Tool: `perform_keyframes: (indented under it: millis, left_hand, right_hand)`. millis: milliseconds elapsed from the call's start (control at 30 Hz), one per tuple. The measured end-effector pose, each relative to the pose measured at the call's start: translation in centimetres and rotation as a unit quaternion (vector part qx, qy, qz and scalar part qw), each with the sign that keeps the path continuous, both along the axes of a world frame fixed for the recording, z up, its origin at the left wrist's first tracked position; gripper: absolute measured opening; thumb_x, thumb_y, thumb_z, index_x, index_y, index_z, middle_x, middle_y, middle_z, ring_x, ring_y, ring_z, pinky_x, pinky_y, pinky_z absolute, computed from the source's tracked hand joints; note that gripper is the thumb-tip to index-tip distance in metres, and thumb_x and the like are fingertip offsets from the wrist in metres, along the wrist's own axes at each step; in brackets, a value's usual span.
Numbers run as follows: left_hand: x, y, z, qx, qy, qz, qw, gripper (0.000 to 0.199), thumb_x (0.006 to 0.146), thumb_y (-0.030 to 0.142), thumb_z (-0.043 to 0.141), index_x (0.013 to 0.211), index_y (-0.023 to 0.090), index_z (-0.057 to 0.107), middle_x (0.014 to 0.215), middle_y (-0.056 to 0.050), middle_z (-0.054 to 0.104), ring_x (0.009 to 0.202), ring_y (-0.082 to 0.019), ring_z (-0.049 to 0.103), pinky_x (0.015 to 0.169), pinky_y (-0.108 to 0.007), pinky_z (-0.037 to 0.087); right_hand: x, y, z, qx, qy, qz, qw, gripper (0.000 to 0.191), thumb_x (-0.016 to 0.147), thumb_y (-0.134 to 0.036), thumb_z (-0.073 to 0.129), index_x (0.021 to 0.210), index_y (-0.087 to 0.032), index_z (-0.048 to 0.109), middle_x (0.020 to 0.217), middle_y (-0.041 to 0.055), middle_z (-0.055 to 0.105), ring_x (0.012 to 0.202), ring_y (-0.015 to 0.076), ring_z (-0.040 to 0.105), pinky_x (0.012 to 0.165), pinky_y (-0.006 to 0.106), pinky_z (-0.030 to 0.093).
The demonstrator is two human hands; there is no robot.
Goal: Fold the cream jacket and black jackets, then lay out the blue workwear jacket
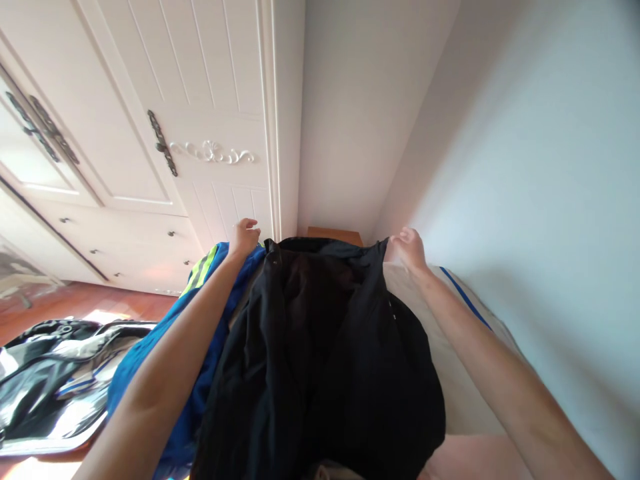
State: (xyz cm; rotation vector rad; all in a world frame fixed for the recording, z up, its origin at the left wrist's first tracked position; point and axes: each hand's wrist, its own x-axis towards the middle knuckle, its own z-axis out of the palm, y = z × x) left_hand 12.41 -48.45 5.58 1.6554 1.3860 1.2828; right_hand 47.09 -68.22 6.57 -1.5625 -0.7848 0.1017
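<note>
A black garment (pixel 320 347) is spread out in front of me, its upper edge stretched between my hands. My right hand (pixel 409 248) pinches its upper right corner. At the upper left corner is my left hand (pixel 245 237), its fingers curled; a small gap shows between the fingertips and the black cloth, and what they hold, if anything, is too small to make out. Beneath my left forearm lies a blue garment (pixel 175 333) with yellow-green and grey stripes. A beige cover (pixel 465 373) with a blue line shows under the black garment at the right.
White wardrobe doors (pixel 210 80) with dark metal handles stand ahead on the left. On the reddish floor (pixel 100 300) at the left lies an open suitcase (pixel 55 380) with things inside. A pale wall (pixel 560 173) rises along the right.
</note>
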Motion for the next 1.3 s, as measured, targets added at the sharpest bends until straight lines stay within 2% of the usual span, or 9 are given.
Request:
perform_keyframes:
  millis: [100,200,333,400,533,900,1033,1167,1300]
  left_hand:
    - [-2.1,-5.4,-0.4,0.036,0.014,-0.064,0.997,0.021,0.073,0.025,0.071,0.093,0.019,0.069,0.099,-0.009,0.071,0.091,-0.022,0.066,0.085,-0.035,0.049]
    - [-3.6,-13.5,-1.4,0.030,-0.044,-0.129,0.990,0.030,0.077,0.037,0.072,0.100,0.018,0.070,0.093,-0.007,0.072,0.086,-0.020,0.067,0.078,-0.030,0.051]
    - [-4.5,-24.1,-4.8,-0.106,-0.138,-0.191,0.966,0.034,0.082,0.048,0.069,0.089,0.015,0.069,0.067,-0.002,0.065,0.060,-0.013,0.060,0.055,-0.022,0.042]
    - [-4.8,-28.3,-7.3,-0.184,-0.141,-0.223,0.947,0.036,0.082,0.051,0.068,0.084,0.015,0.067,0.062,-0.001,0.063,0.056,-0.011,0.057,0.052,-0.020,0.040]
    - [-6.0,-33.9,-12.8,-0.281,-0.073,-0.256,0.922,0.043,0.083,0.058,0.064,0.075,0.016,0.061,0.055,0.001,0.057,0.050,-0.011,0.053,0.050,-0.020,0.038]
    - [-10.1,-39.6,-21.5,-0.433,0.275,-0.367,0.776,0.053,0.078,0.062,0.059,0.049,0.019,0.053,0.043,-0.005,0.054,0.036,-0.020,0.057,0.042,-0.026,0.038]
    - [-9.4,-39.9,-24.3,-0.430,0.196,-0.292,0.832,0.042,0.066,0.057,0.073,0.051,0.023,0.055,0.042,-0.004,0.055,0.028,-0.020,0.049,0.037,-0.030,0.034]
    - [-9.4,-40.2,-26.2,-0.404,0.096,-0.228,0.881,0.031,0.061,0.053,0.079,0.066,0.025,0.065,0.045,-0.003,0.061,0.027,-0.016,0.039,0.033,-0.027,0.025]
    - [-9.4,-40.2,-26.2,-0.399,-0.044,-0.234,0.886,0.037,0.061,0.057,0.078,0.073,0.023,0.070,0.055,-0.002,0.066,0.033,-0.013,0.042,0.037,-0.025,0.026]
  right_hand:
    - [-5.0,-4.5,-1.8,0.003,-0.176,0.071,0.982,0.024,0.080,-0.019,0.063,0.103,-0.018,0.069,0.120,0.0120,0.063,0.116,0.0242,0.058,0.104,0.043,0.046]
    - [-12.1,-10.6,-3.5,-0.035,-0.263,0.283,0.922,0.020,0.092,-0.023,0.056,0.106,-0.022,0.071,0.114,0.0079,0.067,0.111,0.0202,0.062,0.103,0.037,0.046]
    - [-19.9,-17.3,-7.5,-0.223,-0.166,0.578,0.767,0.033,0.092,-0.028,0.060,0.124,-0.024,0.067,0.102,0.0029,0.073,0.083,0.0147,0.068,0.080,0.025,0.053]
    - [-22.1,-19.3,-10.5,-0.310,-0.154,0.587,0.732,0.044,0.090,-0.027,0.061,0.133,-0.024,0.061,0.100,0.0026,0.075,0.083,0.0164,0.069,0.082,0.027,0.052]
    - [-23.9,-21.9,-17.0,-0.413,-0.175,0.474,0.758,0.049,0.091,-0.023,0.053,0.140,-0.017,0.054,0.103,0.0093,0.075,0.094,0.0225,0.070,0.086,0.031,0.050]
    - [-25.9,-24.2,-23.3,-0.454,-0.309,0.404,0.731,0.080,0.089,-0.027,0.058,0.158,-0.030,0.019,0.116,0.0124,0.069,0.096,0.0298,0.071,0.080,0.034,0.051]
    - [-25.6,-23.5,-24.0,-0.471,-0.331,0.398,0.714,0.063,0.086,-0.025,0.063,0.147,-0.025,0.046,0.113,0.0141,0.071,0.098,0.0320,0.070,0.082,0.035,0.051]
    - [-25.4,-23.1,-24.4,-0.431,-0.283,0.412,0.751,0.021,0.089,-0.020,0.059,0.106,-0.017,0.070,0.103,0.0125,0.072,0.098,0.0286,0.070,0.083,0.032,0.050]
    - [-25.1,-24.1,-24.0,-0.334,-0.193,0.458,0.801,0.022,0.090,-0.010,0.050,0.086,-0.018,0.069,0.089,0.0044,0.073,0.086,0.0170,0.069,0.078,0.023,0.049]
